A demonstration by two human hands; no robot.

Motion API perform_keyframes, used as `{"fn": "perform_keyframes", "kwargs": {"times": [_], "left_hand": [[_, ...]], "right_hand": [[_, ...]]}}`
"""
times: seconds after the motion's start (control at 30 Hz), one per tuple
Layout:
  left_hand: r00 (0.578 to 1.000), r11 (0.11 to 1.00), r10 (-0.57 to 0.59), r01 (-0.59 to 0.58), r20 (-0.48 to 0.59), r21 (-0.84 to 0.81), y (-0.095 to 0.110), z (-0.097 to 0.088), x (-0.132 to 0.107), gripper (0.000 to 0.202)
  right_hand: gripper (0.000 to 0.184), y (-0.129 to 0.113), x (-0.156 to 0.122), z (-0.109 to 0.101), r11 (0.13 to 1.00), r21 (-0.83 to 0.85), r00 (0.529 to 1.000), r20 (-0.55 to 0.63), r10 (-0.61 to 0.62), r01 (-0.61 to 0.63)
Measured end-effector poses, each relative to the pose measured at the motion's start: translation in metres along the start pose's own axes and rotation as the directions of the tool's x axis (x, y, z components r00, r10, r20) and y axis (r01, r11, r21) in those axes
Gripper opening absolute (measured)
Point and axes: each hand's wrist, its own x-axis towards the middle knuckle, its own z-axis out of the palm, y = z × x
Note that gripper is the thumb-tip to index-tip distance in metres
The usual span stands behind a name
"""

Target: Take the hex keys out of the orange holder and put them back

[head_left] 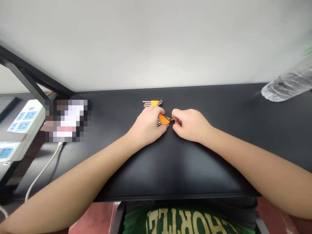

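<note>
My left hand [148, 125] rests on the black table [170, 162] with its fingers closed on an orange holder of metal hex keys [163, 119]. My right hand [188, 125] sits just to the right of it, fingers curled, pinching the end of one key that sticks out of the holder. A second set of hex keys in a yellow-orange holder [153, 103] lies on the table just behind my left hand, untouched.
A clear plastic bottle [287, 85] lies at the far right of the table. White power strips [20, 122] and a white cable [42, 170] are at the left, beside a blurred-out item [67, 120]. A white wall stands behind the table.
</note>
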Motion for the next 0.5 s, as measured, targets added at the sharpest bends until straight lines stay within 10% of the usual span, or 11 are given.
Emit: {"fn": "perform_keyframes", "kwargs": {"times": [0.33,0.5], "left_hand": [[0.995,0.995,-0.096,0.096,0.042,-0.009,0.001,-0.009,-0.001,0.042],[0.999,0.999,-0.034,0.033,-0.013,-0.027,-0.005,-0.008,-0.001,0.044]], "right_hand": [[0.003,0.013,0.004,-0.017,0.955,-0.242,0.979,0.064,0.194,-0.173],[0.031,0.018,0.003,-0.015,0.98,-0.194,0.999,0.008,0.05,-0.048]]}}
